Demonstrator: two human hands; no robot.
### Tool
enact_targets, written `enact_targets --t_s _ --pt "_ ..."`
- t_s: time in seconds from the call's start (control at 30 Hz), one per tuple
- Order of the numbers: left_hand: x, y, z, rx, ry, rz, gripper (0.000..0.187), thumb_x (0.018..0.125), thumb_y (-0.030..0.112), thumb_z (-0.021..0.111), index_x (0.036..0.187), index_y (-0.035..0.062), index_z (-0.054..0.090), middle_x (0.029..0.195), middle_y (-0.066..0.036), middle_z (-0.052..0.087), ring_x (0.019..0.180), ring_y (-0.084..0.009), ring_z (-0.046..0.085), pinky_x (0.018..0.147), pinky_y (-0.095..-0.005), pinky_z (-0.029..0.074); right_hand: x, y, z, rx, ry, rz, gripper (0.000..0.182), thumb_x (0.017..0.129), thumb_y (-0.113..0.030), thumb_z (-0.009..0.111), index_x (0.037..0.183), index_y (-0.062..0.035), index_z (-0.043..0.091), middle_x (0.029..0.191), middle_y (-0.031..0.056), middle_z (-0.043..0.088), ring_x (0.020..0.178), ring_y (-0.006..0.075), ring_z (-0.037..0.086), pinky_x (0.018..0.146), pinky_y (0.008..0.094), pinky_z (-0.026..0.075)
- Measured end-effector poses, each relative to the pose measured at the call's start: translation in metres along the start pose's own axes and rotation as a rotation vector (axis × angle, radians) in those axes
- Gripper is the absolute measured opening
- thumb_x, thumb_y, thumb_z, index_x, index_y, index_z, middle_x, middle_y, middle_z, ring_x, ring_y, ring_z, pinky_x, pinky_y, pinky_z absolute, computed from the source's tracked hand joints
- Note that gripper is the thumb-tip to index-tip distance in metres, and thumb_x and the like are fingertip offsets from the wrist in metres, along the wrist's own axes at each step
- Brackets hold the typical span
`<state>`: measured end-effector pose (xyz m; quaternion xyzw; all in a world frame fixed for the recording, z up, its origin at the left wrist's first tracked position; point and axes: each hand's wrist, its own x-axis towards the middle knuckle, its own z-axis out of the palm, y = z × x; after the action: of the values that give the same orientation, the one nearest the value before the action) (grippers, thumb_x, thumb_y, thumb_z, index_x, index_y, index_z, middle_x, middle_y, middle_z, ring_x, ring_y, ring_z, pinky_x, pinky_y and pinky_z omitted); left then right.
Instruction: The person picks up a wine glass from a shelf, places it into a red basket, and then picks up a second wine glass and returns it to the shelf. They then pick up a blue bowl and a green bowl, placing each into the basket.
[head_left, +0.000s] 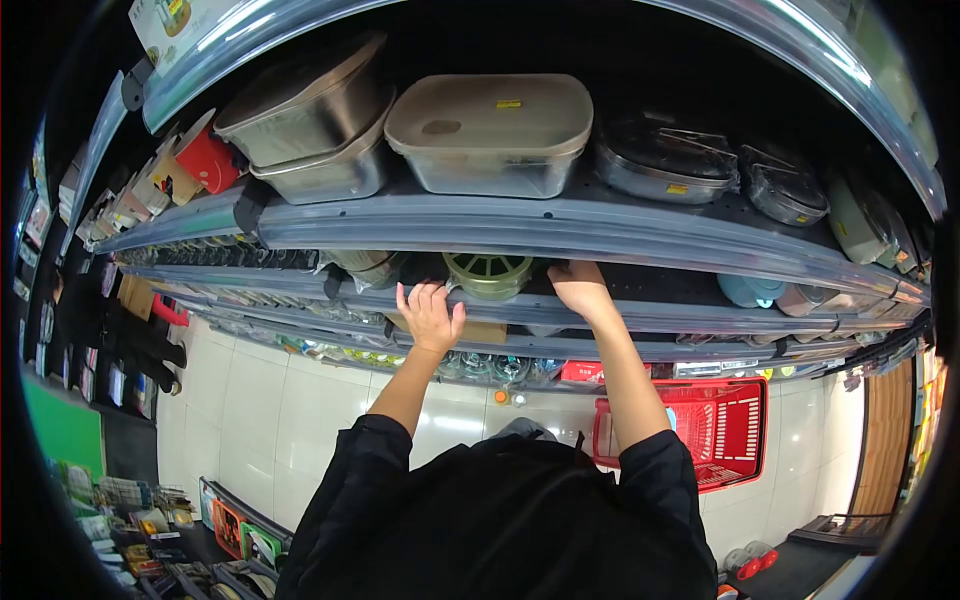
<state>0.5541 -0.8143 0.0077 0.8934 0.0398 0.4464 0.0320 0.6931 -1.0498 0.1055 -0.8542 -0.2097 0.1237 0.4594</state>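
Note:
A round green container with a slotted, spoke-like top stands on the second shelf, partly under the shelf above. My left hand rests at the front edge of that second shelf, just left of the green container, its fingers apart and nothing in it. To the right of the container, my right hand reaches in under the upper shelf. Its fingers point inward and are mostly hidden, so I cannot tell what they touch. A clear-wrapped item sits left of my left hand.
Lidded metal boxes line the upper shelf, whose lip overhangs my hands. A blue round container stands farther right on the second shelf. On the tiled floor is a red shopping basket. Another person is at the far left.

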Motion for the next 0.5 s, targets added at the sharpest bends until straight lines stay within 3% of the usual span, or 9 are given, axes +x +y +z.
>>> enact_targets --t_s 0.03,0.13,0.37,0.5 --pt "0.0 0.0 0.0 -0.001 0.008 0.007 0.036 0.086 0.039 0.052 0.103 0.0077 0.057 0.109 -0.01 0.053 0.11 -0.0306 0.048 0.108 -0.0613 0.019 0.002 0.001 0.004 -0.106 0.042 -0.099 0.053 0.079 -0.016 0.06 0.125 0.0051 0.048 0.125 0.0288 0.054 0.115 0.043 0.052 0.098 0.0402 0.042" --pt "-0.001 0.0 0.0 0.002 -0.002 0.006 0.036 0.086 0.038 0.052 0.102 0.0075 0.057 0.107 -0.011 0.053 0.11 -0.0309 0.048 0.107 -0.0613 0.02 0.005 -0.002 0.012 -0.227 0.065 -0.131 0.058 0.077 -0.016 0.061 0.129 0.0038 0.045 0.133 0.0296 0.047 0.126 0.0432 0.043 0.106 0.0423 0.037" --pt "0.0 0.0 0.0 0.021 0.015 -0.006 0.033 0.081 0.038 0.058 0.099 0.01 0.06 0.103 -0.008 0.054 0.108 -0.0283 0.049 0.106 -0.0608 0.023 0.013 -0.002 0.014 -0.201 0.112 -0.19 0.058 0.073 -0.017 0.065 0.125 0.0026 0.05 0.125 0.0284 0.054 0.119 0.0418 0.05 0.1 0.0383 0.041" --pt "0.001 0.001 0.001 0.029 0.032 0.002 0.033 0.081 0.038 0.058 0.099 0.0099 0.06 0.102 -0.009 0.053 0.106 -0.0285 0.05 0.105 -0.0603 0.025 0.005 -0.022 0.005 -0.144 0.007 -0.096 0.056 0.074 -0.016 0.065 0.124 0.0034 0.051 0.123 0.0284 0.055 0.118 0.0419 0.051 0.1 0.0393 0.041"
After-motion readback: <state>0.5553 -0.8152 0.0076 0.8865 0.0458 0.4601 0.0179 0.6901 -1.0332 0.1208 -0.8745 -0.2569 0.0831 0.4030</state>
